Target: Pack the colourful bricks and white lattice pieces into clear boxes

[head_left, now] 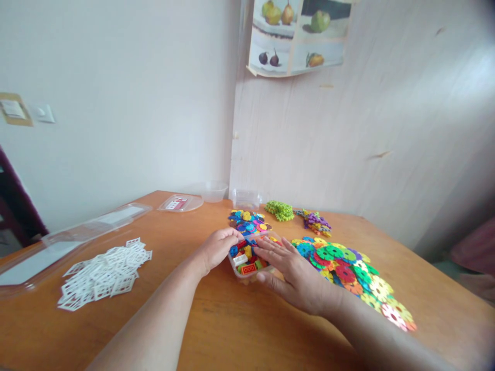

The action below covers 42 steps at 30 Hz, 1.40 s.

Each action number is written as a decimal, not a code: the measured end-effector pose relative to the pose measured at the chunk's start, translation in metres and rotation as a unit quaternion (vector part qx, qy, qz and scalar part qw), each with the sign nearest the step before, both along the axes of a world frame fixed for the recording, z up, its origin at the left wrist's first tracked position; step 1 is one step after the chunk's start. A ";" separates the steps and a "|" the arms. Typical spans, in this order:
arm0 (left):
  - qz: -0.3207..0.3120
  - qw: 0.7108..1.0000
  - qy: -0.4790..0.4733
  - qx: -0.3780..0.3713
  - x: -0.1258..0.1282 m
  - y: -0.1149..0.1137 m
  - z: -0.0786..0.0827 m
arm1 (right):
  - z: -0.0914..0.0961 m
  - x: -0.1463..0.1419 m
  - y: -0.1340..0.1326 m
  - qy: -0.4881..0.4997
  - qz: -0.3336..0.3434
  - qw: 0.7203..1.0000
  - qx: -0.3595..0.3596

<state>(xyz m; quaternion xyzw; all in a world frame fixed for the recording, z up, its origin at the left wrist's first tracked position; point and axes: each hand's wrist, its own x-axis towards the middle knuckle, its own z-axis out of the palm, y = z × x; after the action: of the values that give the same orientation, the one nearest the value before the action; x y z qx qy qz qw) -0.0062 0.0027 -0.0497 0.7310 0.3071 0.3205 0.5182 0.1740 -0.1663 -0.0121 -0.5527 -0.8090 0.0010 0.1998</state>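
Note:
A clear plastic container (242,277) of colourful building bricks (248,269) sits on the table between my hands. My left hand (219,248) is at its left rim, thumb and fingers closed on the edge; the fingertips are partly hidden. My right hand (296,275) lies flat over the container's right side, fingers stretched out and holding nothing. It covers part of the bricks. Beyond the container is a heap of small colourful discs (247,219). Close to my right hand spreads a large pile of notched flower-shaped discs (346,273).
White lattice pieces (102,275) lie in a heap on the left of the wooden table (216,330). Clear lids (185,203) and a clear tub (214,191) are behind. At the back are green pieces (279,210) and purple-yellow pieces (315,222) against the wall (301,144).

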 end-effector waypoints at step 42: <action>-0.024 0.999 0.018 0.016 0.001 -0.016 0.014 | -0.011 0.024 0.015 0.101 -0.046 0.985 0.136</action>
<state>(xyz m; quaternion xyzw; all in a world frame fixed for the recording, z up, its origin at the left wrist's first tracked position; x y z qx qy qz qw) -0.0049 -0.0129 -0.0359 0.7521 0.2937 0.3002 0.5080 0.1984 -0.1511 -0.0231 -0.5542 -0.7511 -0.0622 0.3534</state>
